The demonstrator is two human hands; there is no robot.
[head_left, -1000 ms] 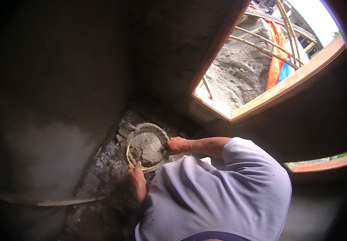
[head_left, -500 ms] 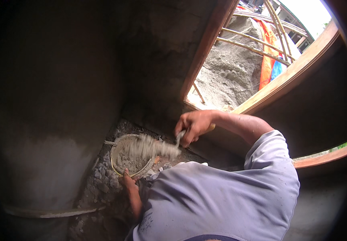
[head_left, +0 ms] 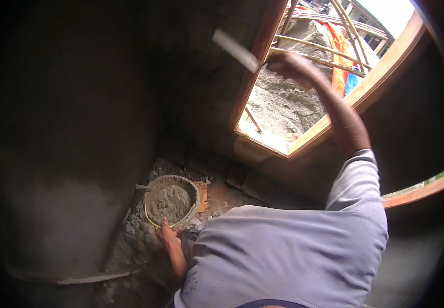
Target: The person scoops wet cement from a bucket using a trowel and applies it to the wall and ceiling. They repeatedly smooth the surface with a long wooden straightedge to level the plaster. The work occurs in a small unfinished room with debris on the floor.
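Note:
My left hand (head_left: 167,235) grips the near rim of a round bucket (head_left: 198,197), thumb over the edge. Wet grey mortar (head_left: 170,203) fills much of its inside. High up by the window opening, my right hand (head_left: 284,65) is closed round the handle of a trowel, smeared by motion. The pale trowel blade (head_left: 236,50) points up and left, in front of the dark wall beside the frame. Whether mortar lies on the blade, I cannot tell.
A wooden window frame (head_left: 263,142) borders the opening at upper right. Outside are a grey sand heap (head_left: 283,97), bamboo poles (head_left: 355,38) and an orange tarp (head_left: 339,61). Beside the bucket lies an orange brick (head_left: 203,197). Rubble (head_left: 132,223) covers the floor along the left wall (head_left: 63,179).
My right hand has swung the trowel up from over the bucket to beside the window frame. My left hand still holds the bucket's rim.

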